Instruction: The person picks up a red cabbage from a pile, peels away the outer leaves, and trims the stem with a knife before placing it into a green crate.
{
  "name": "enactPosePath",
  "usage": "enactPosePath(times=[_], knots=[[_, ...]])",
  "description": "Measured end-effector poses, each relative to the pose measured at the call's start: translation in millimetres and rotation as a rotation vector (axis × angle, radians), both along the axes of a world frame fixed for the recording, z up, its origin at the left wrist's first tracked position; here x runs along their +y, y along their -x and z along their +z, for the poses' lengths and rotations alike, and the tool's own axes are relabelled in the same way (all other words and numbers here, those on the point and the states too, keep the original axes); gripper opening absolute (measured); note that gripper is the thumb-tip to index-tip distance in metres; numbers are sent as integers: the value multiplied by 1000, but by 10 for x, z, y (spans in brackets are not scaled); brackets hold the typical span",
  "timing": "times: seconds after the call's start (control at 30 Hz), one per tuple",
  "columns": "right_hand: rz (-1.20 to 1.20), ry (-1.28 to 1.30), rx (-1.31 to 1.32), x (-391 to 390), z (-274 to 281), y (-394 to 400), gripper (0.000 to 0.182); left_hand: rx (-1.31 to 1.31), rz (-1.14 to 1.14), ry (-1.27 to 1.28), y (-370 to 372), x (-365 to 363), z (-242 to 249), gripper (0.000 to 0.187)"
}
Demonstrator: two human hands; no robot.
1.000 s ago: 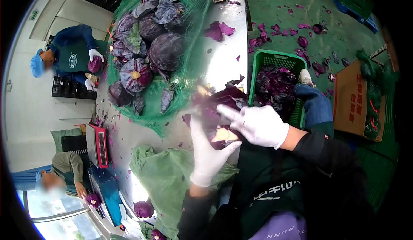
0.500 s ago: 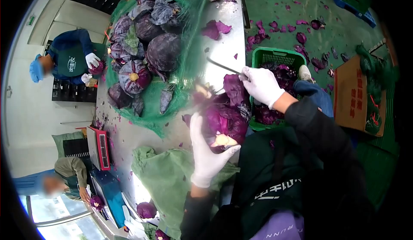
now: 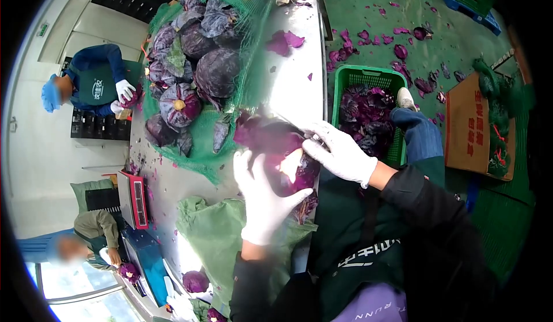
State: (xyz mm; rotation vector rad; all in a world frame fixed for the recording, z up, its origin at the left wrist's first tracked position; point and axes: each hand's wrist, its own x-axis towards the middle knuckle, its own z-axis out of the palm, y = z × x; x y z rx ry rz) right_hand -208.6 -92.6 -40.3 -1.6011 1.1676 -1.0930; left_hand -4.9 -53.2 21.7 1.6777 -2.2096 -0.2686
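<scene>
Steel table [image 3: 288, 85]; hands blurred, half-hiding red cabbage [image 3: 276, 143].

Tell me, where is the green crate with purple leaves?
The green crate sits on the floor beside the metal table, right of the right hand.

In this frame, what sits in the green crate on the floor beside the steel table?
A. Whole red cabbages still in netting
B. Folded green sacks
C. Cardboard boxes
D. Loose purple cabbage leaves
D. The green crate holds a heap of loose purple cabbage leaves, while the whole cabbages lie in the green net up on the steel table.
</scene>
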Motion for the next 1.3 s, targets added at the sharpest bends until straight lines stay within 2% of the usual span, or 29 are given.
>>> enactPosePath(times=[0.07,0.1,0.13,0.23,0.33,0.47,0.57,0.7,0.77,0.83,0.9,1.03,1.13,1.17,1.2,1.23,1.3], knots=[[-54,200,131,56,-127,78,38,371,-5,-102,-61,-50,-220,114],[-52,155,238,155,-92,103,38,394,63,-134,-12,-24,-208,116],[-48,164,230,250,-50,94,45,410,46,-119,24,-44,-182,115],[96,124,494,430,167,116,61,399,-2,-102,45,-47,-176,112],[114,85,548,388,189,46,64,263,9,-78,37,-29,-191,111],[112,196,707,250,198,-14,68,298,24,-37,54,2,-297,110],[74,190,725,197,230,-79,63,345,65,-12,100,0,-299,108],[-7,157,580,196,159,-147,59,214,129,37,169,4,-290,100],[-59,254,611,172,140,-152,51,160,144,75,184,-8,-302,97],[-117,302,596,148,203,-172,39,158,160,94,203,-30,-328,98],[-115,244,582,137,238,-175,35,148,164,110,238,-24,-326,100],[-190,90,506,-124,79,-141,32,84,181,130,449,43,-246,105],[-185,147,466,-229,-29,-104,31,150,161,108,343,22,-318,108],[-85,-37,476,-303,-36,-27,32,167,147,100,291,36,-339,109],[-131,90,598,-375,-69,66,30,206,110,105,255,97,-339,110],[-166,-250,210,-443,-173,150,28,241,69,120,195,152,-339,112],[-131,-727,-321,-576,-307,290,26,259,39,150,123,209,-356,115]])
